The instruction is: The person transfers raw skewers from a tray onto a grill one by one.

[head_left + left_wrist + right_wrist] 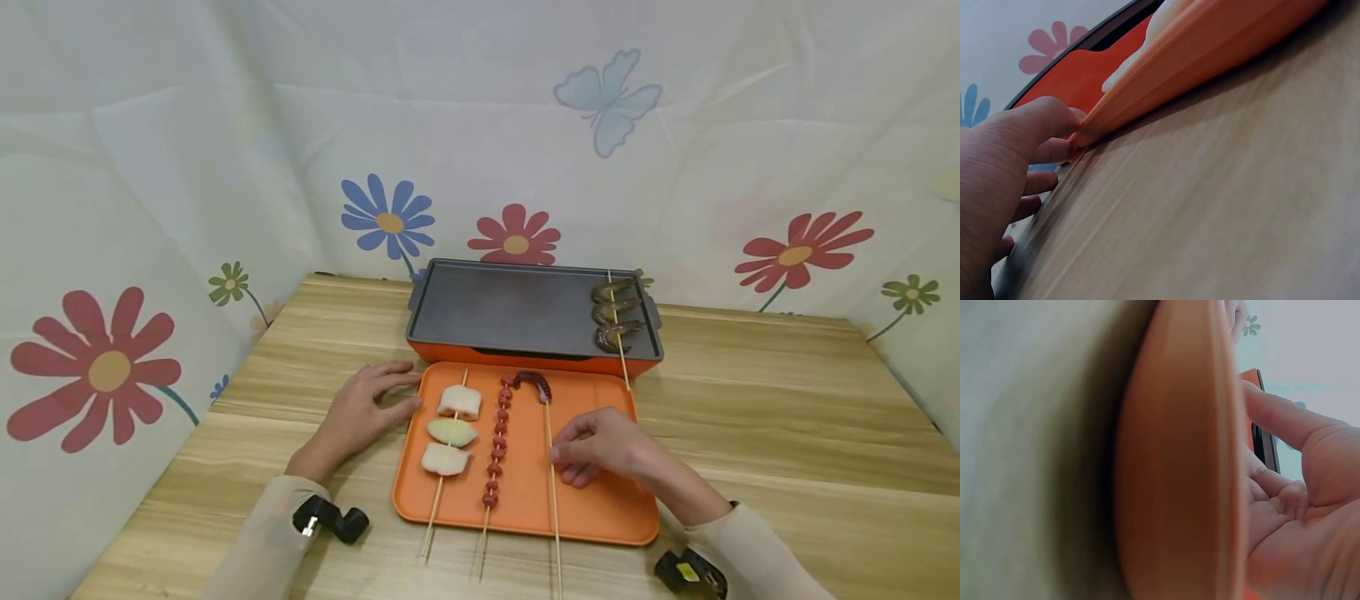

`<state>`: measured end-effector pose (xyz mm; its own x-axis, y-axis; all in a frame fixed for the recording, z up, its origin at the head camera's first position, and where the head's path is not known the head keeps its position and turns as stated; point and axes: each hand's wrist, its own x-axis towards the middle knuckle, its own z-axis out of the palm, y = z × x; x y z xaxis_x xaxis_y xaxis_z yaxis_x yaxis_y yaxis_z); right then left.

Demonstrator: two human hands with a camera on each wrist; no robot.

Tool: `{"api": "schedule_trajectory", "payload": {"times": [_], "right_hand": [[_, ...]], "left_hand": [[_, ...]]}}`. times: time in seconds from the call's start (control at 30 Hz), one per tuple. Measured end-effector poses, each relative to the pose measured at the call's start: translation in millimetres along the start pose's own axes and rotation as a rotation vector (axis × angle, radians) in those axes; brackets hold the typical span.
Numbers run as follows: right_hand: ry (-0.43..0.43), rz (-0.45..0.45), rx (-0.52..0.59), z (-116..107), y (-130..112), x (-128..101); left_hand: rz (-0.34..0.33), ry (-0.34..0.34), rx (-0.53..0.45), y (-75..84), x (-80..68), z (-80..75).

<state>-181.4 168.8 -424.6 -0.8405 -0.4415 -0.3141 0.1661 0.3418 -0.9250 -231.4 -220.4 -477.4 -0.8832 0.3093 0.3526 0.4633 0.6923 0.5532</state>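
- I am watching my right hand (600, 446) hovering low over the orange tray (600, 517) in the lower middle of the head view; its fingers are curling onto the thin stick of the octopus skewer (551, 467), apparently pinching it, though the contact itself is too small for me to be sure of.
- My left hand (360, 412) is lying with fingers fairly straight against the tray's left edge, holding nothing.
- The octopus skewer is lying on the tray just right of the sausage skewer (495, 442), with the white-chunk skewer (450, 433) further left.
- I am judging that a lift from this far down the stick could let the heavy tip droop and drag across the sausage skewer beside it.
- The tray could slide on the wooden table (787, 417) if my left hand is only resting and not bracing.
- The shrimp skewer (617, 317) is already occupying the right end of the grill pan (510, 312) at upper centre, so a careless placement could knock it.
- The left wrist view is showing my fingertips (1054, 119) touching the tray rim (1210, 50), which the head view leaves uncertain.
- The right wrist view is giving me only the tray's underside edge (1179, 456) and a loosely curled palm (1297, 506); no skewer is appearing there.
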Motion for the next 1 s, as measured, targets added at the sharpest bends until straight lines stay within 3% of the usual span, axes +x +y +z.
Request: {"api": "schedule_trajectory", "payload": {"times": [1.0], "right_hand": [[-0.02,0.041,0.068,6.8,5.9,4.8]], "left_hand": [[0.005,0.006,-0.001,-2.5,-0.5,2.2]]}}
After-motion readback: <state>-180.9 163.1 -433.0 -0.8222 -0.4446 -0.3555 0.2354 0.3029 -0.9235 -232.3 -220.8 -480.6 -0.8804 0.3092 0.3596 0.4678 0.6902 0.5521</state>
